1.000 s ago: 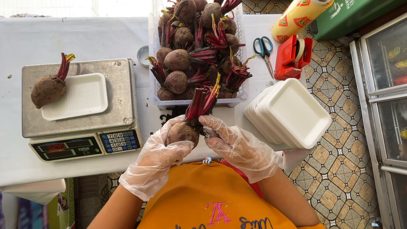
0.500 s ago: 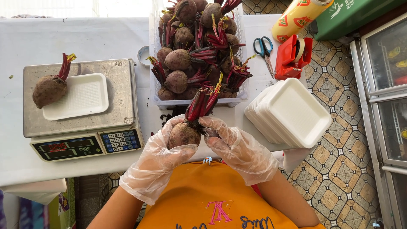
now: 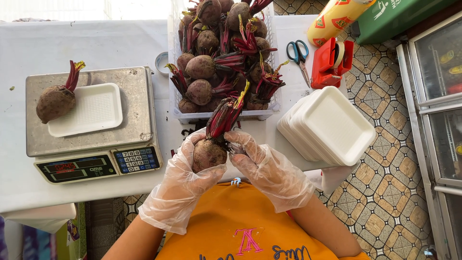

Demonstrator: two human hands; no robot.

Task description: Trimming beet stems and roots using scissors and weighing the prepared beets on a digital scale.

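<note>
One beet gripped by left hand, right hand pinching its crown; stems point up-right, long axis near vertical. One beet on scale, upper left.

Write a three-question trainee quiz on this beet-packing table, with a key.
1. True or false: the beet on the scale lies fully inside the white tray.
2. What do both hands hold?
3. Which lies nearest the red tape dispenser: A scissors, B scale, C crate?

Key:
1. False; it rests on the tray's left edge.
2. One beet, left hand beneath it, right hand beside the stems.
3. A.
</note>
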